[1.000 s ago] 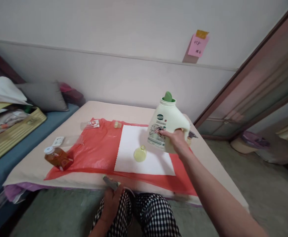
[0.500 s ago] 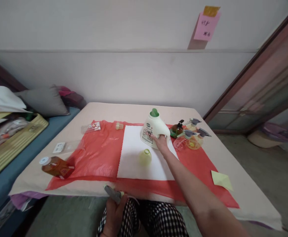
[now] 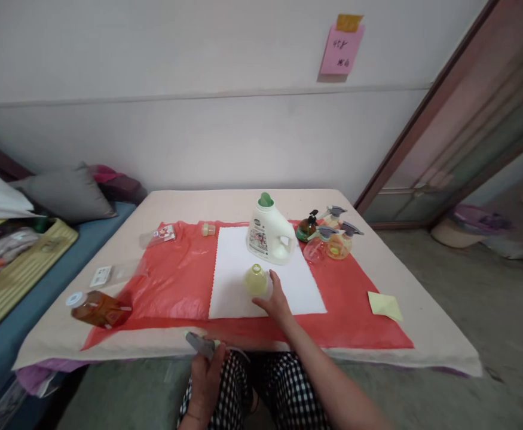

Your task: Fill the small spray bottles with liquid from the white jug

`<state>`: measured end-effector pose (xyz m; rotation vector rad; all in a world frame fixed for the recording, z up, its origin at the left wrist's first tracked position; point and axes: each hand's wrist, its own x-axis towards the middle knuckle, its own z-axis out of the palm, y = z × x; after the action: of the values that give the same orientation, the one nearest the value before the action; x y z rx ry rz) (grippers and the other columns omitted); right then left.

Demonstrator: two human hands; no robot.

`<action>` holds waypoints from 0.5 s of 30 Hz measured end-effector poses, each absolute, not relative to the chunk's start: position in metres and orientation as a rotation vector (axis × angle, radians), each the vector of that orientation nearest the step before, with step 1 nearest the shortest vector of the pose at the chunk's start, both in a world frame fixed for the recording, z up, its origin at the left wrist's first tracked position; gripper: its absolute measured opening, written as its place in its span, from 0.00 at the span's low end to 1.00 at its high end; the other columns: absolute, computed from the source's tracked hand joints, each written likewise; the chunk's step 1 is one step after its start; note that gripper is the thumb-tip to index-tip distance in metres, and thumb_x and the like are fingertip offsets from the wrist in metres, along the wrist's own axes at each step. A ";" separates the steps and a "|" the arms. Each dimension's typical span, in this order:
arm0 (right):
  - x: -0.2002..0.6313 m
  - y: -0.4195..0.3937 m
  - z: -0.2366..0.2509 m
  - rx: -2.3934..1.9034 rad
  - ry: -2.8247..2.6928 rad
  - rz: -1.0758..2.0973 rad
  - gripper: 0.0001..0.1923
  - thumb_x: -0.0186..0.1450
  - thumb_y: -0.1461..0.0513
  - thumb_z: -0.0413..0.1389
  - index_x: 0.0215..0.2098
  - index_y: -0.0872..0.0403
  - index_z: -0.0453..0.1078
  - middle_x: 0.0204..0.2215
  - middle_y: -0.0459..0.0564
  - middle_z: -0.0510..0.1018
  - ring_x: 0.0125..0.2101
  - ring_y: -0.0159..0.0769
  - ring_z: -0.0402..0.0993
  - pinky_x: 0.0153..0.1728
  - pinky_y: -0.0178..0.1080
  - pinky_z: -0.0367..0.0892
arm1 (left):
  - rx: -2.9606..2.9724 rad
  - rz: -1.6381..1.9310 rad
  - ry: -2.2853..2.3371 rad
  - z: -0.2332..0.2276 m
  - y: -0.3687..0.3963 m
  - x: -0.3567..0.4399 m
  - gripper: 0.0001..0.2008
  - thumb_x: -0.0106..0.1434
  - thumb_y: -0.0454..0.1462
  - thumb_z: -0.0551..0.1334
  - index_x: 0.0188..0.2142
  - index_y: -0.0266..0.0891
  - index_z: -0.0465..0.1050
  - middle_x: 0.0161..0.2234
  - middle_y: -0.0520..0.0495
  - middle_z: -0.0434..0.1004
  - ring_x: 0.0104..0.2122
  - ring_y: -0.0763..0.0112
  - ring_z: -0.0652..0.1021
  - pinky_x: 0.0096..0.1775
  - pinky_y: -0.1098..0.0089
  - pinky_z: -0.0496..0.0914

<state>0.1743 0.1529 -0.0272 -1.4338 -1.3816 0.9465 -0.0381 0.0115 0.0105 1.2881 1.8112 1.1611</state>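
Observation:
My right hand [image 3: 277, 297] is curved round the near right side of a small round yellowish pump bottle [image 3: 256, 279], thumb in front and fingers along its side. The bottle stands upright with no top on its neck, on a white sheet [image 3: 229, 298]. Close to my lap, my left hand [image 3: 207, 373] is closed on a grey pump head [image 3: 201, 344]. Behind the small bottle stands a big cream detergent jug [image 3: 265, 236] with a green spout inside its open mouth.
Several pump bottles [image 3: 328, 239] stand together at the right on a red plastic sheet [image 3: 176, 280]. A jar of amber liquid [image 3: 100, 307] lies at the left. A light cap [image 3: 208, 229] sits behind the white sheet. A yellow note [image 3: 384, 306] lies at the right.
My right hand has let go of the detergent jug and come nearer, to the small yellowish bottle. The jug stays upright on the white sheet. My left hand still holds the pump head.

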 end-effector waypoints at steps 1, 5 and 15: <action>0.170 0.160 -0.027 -1.425 -1.384 0.946 0.54 0.44 0.58 0.69 0.65 0.51 0.51 0.65 0.58 0.59 0.66 0.52 0.54 0.67 0.53 0.50 | 1.277 1.167 1.801 0.010 0.012 -0.038 0.16 0.61 0.49 0.58 0.24 0.43 0.71 0.23 0.46 0.78 0.26 0.61 0.78 0.33 0.65 0.73; 0.153 0.176 -0.027 -1.392 -1.356 0.946 0.50 0.43 0.61 0.68 0.62 0.50 0.53 0.62 0.58 0.62 0.63 0.54 0.58 0.64 0.55 0.54 | 1.215 1.165 1.728 0.006 0.014 -0.040 0.16 0.61 0.50 0.58 0.28 0.41 0.73 0.26 0.44 0.80 0.28 0.60 0.80 0.34 0.64 0.73; 0.165 0.141 0.018 -1.339 -1.261 0.925 0.43 0.46 0.57 0.67 0.57 0.52 0.56 0.50 0.57 0.73 0.51 0.52 0.71 0.53 0.53 0.67 | 1.293 1.206 1.768 0.012 0.018 -0.036 0.21 0.60 0.56 0.59 0.25 0.41 0.72 0.22 0.46 0.77 0.25 0.61 0.76 0.32 0.64 0.70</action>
<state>0.1654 0.1407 0.0179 -1.3392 -1.2614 0.9247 -0.0355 0.0182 0.0122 1.2927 1.7680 1.2061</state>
